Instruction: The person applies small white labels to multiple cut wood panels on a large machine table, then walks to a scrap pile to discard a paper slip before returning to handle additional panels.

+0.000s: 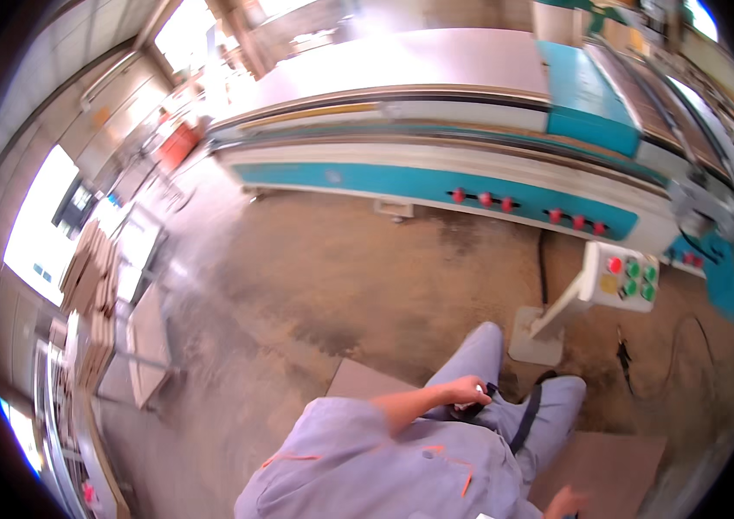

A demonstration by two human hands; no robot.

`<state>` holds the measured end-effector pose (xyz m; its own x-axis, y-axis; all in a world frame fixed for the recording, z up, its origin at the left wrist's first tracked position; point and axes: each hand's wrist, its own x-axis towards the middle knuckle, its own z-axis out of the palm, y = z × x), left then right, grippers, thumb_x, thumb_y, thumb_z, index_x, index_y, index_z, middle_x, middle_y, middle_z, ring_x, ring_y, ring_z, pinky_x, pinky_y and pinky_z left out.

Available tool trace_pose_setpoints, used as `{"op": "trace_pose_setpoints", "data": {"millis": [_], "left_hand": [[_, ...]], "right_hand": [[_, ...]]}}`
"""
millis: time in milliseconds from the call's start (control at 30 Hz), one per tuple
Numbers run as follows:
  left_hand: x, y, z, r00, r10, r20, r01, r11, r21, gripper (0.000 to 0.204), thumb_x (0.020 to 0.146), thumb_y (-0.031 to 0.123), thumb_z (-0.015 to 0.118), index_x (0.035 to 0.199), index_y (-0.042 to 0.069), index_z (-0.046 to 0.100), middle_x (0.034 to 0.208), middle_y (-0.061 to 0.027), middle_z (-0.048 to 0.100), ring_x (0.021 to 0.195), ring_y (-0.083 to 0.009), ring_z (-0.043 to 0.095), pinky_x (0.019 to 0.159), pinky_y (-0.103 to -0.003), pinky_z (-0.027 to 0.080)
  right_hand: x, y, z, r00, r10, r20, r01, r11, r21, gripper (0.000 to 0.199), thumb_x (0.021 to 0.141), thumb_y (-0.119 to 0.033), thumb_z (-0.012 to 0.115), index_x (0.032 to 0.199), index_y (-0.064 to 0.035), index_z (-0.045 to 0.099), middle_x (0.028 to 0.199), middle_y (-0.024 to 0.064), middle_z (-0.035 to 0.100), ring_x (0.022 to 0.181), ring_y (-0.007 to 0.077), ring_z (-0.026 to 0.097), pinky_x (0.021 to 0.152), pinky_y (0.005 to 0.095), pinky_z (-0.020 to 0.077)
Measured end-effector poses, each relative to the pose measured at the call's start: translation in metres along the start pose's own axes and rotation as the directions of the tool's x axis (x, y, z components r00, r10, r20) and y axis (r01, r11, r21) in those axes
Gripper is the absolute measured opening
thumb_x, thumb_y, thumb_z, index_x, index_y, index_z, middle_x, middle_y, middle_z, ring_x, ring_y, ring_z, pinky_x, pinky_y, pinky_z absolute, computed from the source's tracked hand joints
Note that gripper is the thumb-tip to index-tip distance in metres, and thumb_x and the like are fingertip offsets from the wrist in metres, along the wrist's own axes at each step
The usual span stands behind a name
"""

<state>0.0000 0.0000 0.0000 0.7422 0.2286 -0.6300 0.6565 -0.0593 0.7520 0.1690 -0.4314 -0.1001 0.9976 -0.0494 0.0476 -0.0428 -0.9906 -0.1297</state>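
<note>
Grey work clothing fills the bottom of the view, with orange trim on the jacket and grey trousers below it. Over the thigh, the left hand is curled narrow at a dark strap that runs across the trousers; whether the fingers actually grip it is hard to tell through the blur. Only part of the right hand shows at the lower edge, so I cannot tell how it is set.

As a judgement, the strap looks soft, light and limp, so it would bend wherever it is pinched; taking it close to its upper end near the hip looks most secure.

Flat brown boards lie on the dusty floor beside the legs, with another board to the right. Ahead stands a white control box with coloured buttons on a slanted post, and beyond it a long teal and white panel machine with red knobs. Stacked board pieces sit far left
</note>
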Motion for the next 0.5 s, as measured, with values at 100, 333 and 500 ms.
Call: {"op": "trace_pose_setpoints", "data": {"millis": [100, 333, 500], "left_hand": [[0.006, -0.029, 0.004, 1.0, -0.015, -0.022, 0.016, 0.999, 0.033, 0.045, 0.076, 0.037, 0.071, 0.105, 0.003, 0.066, 0.082, -0.0081, 0.066, 0.067, -0.0171, 0.061, 0.059, -0.034, 0.05], [-0.006, 0.002, -0.004, 0.994, -0.107, -0.006, 0.107, 0.991, 0.079, 0.042, 0.079, 0.039, 0.068, 0.103, 0.005, 0.067, 0.088, -0.0069, 0.066, 0.078, -0.0173, 0.062, 0.068, -0.032, 0.05], [0.016, -0.032, -0.004, 1.0, 0.004, -0.018, -0.001, 0.993, 0.116, 0.032, 0.08, 0.033, 0.068, 0.097, 0.006, 0.069, 0.082, -0.0035, 0.064, 0.072, -0.0132, 0.058, 0.059, -0.031, 0.049]], "right_hand": [[-0.001, -0.047, 0.01, 0.953, 0.066, 0.296, -0.187, 0.896, 0.403, 0.07, 0.074, -0.022, 0.071, 0.133, 0.0009, 0.04, 0.134, 0.0233, 0.044, 0.126, 0.0369, 0.041, 0.106, 0.0438, 0.0334], [0.014, -0.102, 0.006, 0.933, -0.059, 0.354, -0.146, 0.839, 0.524, 0.045, 0.075, -0.01, 0.056, 0.118, 0.0014, 0.058, 0.13, 0.0223, 0.051, 0.122, 0.0355, 0.047, 0.104, 0.0396, 0.0363], [0.03, -0.149, -0.054, 0.943, -0.074, 0.325, -0.16, 0.754, 0.637, 0.057, 0.075, -0.025, 0.065, 0.126, -0.0014, 0.053, 0.131, 0.0204, 0.052, 0.121, 0.0322, 0.049, 0.102, 0.0379, 0.0387]]}}
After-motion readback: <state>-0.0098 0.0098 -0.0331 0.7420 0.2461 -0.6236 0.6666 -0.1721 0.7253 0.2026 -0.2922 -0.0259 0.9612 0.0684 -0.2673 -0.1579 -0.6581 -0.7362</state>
